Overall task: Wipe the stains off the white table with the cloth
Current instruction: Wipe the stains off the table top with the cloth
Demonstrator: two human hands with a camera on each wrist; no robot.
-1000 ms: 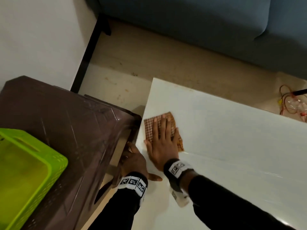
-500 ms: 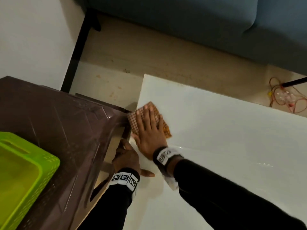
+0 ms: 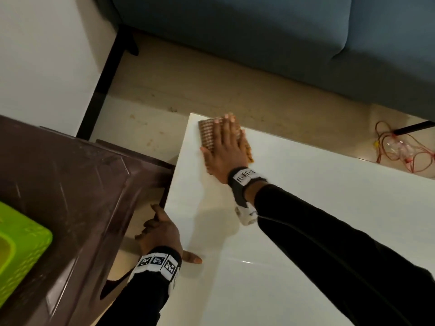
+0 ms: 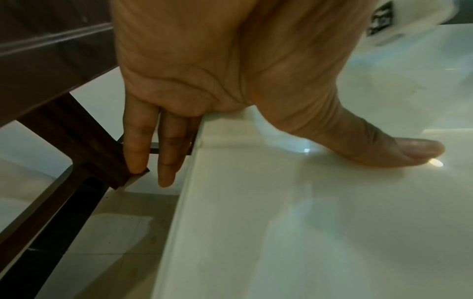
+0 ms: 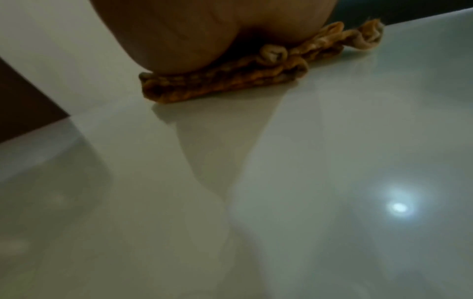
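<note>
Beige floor [image 3: 200, 90] runs between a blue sofa [image 3: 259, 31] at the far side and the white tabletop [image 3: 306, 231] in front of me. On my left stands a dark brown plastic table [image 3: 70, 196], just beside the tabletop, and a green basket [image 3: 21, 250] sits on its near left part. Some red wires [image 3: 404, 151] lie on the floor past the right far edge of the tabletop.

My right hand [image 3: 226, 151] lies flat on the cloth [image 3: 208, 135], with the fingers straight and close together, pressing it down on the tabletop. The cloth is orange-brown with a small check pattern, folded in some layers, and it is at the far left corner of the tabletop, very near to both edges. My fingertips reach the far edge of the cloth. In the right wrist view the heel of the hand [image 5: 204, 36] sits on the folded cloth [image 5: 230, 81], and its wavy edge comes out to the right side.

My left hand [image 3: 161, 234] rests on the left edge of the tabletop, nearer to me. The thumb [image 4: 384, 149] is spread out flat on the top surface, and the fingers [image 4: 135, 141] hang down straight over the edge, between the tabletop and the brown table. It grips nothing; it only leans there.

I cannot make out any stains on the glossy surface; I see only reflections of light.
</note>
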